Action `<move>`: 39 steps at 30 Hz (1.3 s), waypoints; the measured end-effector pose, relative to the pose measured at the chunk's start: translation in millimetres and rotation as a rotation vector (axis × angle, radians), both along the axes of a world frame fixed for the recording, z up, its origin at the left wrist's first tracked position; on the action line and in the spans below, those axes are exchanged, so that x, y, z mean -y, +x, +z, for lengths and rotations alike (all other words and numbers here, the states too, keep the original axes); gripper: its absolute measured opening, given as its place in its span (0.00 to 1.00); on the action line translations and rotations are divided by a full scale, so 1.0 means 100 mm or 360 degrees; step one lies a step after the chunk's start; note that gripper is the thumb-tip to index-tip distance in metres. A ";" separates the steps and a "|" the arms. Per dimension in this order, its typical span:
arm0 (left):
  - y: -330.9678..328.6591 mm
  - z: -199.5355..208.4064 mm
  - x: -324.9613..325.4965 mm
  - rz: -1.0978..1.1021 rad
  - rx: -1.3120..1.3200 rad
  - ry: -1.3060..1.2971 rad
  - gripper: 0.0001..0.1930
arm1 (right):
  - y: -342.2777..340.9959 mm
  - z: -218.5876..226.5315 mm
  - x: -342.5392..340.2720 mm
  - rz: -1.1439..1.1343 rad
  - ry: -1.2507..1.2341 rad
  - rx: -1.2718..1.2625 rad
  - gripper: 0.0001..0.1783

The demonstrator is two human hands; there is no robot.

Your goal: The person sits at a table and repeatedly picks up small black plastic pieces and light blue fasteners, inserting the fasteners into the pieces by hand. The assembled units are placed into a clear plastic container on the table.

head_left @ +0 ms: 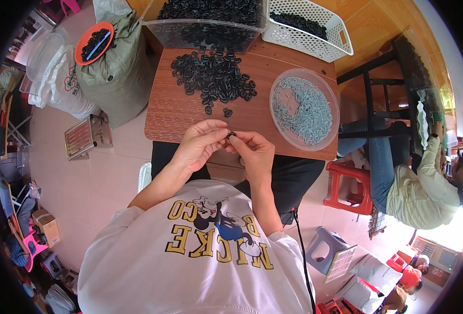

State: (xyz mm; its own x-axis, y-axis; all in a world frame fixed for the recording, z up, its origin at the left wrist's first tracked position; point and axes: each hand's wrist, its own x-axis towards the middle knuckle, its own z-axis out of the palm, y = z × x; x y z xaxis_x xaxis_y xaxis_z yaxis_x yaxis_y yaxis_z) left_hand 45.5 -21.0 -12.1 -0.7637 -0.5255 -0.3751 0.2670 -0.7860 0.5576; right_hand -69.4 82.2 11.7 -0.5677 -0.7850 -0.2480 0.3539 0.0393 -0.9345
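Observation:
My left hand [204,142] and my right hand [254,153] meet over the near edge of the wooden table. Both pinch a small black plastic piece [231,134] between thumb and fingers. Fingertips cover most of it, so its exact form is hard to see. Just beyond lies a loose pile of black oval plastic pieces with holes [210,76], a couple of them apart at its near end. To the right of my hands stands a round clear tub [278,123] of small silvery screws.
A clear bin [202,32] and a white perforated basket [341,49], both with black pieces, stand at the far side. Left are a full sack [113,86] bearing an orange bowl [106,55], and a small stool. A red stool [349,183] and a seated person are at right.

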 end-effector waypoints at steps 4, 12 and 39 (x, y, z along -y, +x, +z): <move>0.00 -0.02 -0.01 -0.0016 -0.0003 0.0140 0.08 | 0.00 0.00 -0.01 0.0017 0.0002 -0.0007 0.06; 0.01 -0.02 -0.05 0.0032 0.0030 -0.0011 0.08 | 0.06 0.03 -0.03 -0.0060 0.0094 -0.0246 0.06; 0.07 -0.06 -0.17 0.0091 0.0056 -0.0131 0.08 | 0.15 0.04 -0.08 -0.0078 0.0135 -0.0346 0.06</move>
